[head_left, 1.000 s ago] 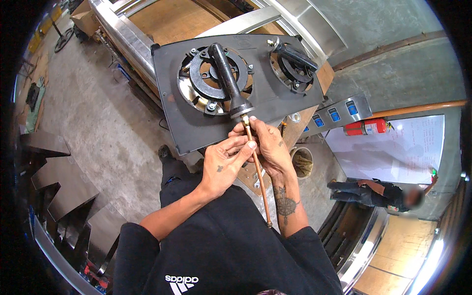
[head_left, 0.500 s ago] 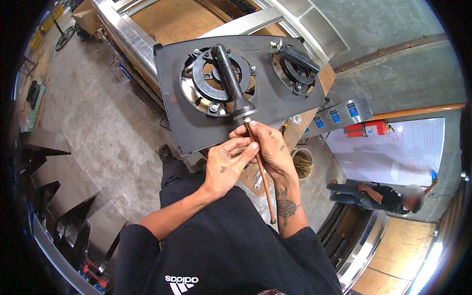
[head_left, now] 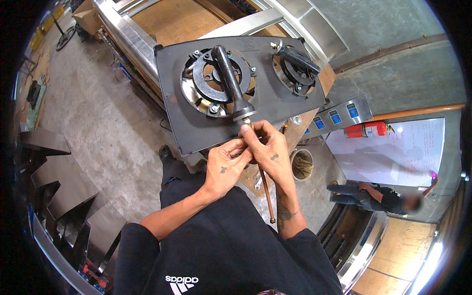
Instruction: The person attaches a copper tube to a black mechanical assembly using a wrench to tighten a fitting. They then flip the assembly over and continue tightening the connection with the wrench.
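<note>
A black gas stove top (head_left: 179, 130) lies underside up before me, with two round burners. From the nearer burner a black burner tube (head_left: 228, 78) slants toward me and ends in a small brass fitting (head_left: 247, 121). A thin copper pipe (head_left: 267, 194) runs from that fitting down past my right wrist, its free end capped by a nut. My right hand (head_left: 268, 150) pinches the pipe's upper end just below the fitting, thumb on top. My left hand (head_left: 225, 164) is closed on the pipe slightly lower. The fingers cover the joint itself.
The stove top rests on a wooden surface (head_left: 302, 129), by a steel panel with blue switches (head_left: 335, 116). A wrench (head_left: 258, 183) and a bucket with a cloth (head_left: 302, 164) are close by. At right, a person (head_left: 378, 196) writes on a whiteboard (head_left: 393, 152). Bent metal sheets (head_left: 69, 196) stand left.
My right hand has rolled over, its thumb moving up to the fitting and its back now facing up. My left hand stays nearly in place. The person's hand at the whiteboard has shifted slightly.
</note>
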Demonstrator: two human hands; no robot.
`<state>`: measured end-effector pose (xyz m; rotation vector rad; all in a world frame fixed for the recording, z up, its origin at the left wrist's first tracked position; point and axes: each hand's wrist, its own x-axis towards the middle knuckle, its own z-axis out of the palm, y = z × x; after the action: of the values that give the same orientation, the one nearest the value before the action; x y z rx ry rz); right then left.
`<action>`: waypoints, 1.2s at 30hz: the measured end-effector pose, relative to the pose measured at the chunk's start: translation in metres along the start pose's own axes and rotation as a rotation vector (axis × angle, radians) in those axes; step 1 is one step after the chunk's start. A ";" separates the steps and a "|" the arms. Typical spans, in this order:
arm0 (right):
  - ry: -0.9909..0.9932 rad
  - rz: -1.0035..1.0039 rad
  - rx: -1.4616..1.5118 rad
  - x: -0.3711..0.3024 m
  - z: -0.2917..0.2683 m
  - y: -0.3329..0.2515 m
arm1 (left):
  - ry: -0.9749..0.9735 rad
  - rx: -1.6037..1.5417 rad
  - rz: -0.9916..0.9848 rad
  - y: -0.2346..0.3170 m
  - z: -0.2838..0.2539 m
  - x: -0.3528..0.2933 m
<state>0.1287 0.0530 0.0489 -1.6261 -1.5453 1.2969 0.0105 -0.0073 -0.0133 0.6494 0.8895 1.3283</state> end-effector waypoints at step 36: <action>-0.116 0.157 0.332 0.003 0.001 0.005 | 0.002 -0.112 -0.026 -0.001 0.002 -0.001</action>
<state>0.1295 0.0545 0.0434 -1.5026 -1.2035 1.6584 0.0130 -0.0082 -0.0133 0.5478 0.8163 1.3459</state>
